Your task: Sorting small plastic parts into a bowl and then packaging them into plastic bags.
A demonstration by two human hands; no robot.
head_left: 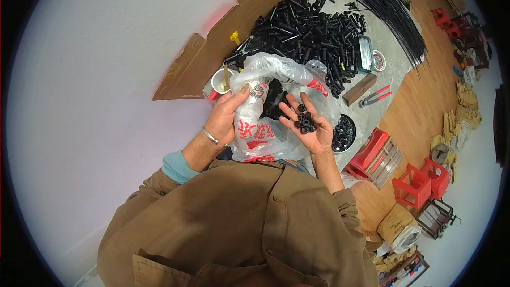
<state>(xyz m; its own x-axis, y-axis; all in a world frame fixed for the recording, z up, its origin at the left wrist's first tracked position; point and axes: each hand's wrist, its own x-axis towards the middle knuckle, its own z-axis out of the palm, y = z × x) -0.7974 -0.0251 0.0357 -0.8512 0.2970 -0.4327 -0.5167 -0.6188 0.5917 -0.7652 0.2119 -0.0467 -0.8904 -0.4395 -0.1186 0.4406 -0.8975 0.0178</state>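
Observation:
A white plastic bag with red print [255, 133] is held up in front of my body, its mouth spread wide. My left hand [226, 112] pinches the bag's left rim between thumb and fingers. Inside lie black parts [273, 98], partly hidden by the plastic. Over the bag's right side, my right hand [313, 127] is palm up with its fingers spread. Several small black ring-like plastic pieces [305, 119] rest on its palm and fingers.
Behind the bag is a large heap of black tubular parts [308, 34]. Cardboard [218, 37] stands along the wall. At right are a wooden block [359, 89], red-handled pliers [376, 96], a dish of black pieces [343, 133], a green tray [365, 53] and long black rods [390, 10].

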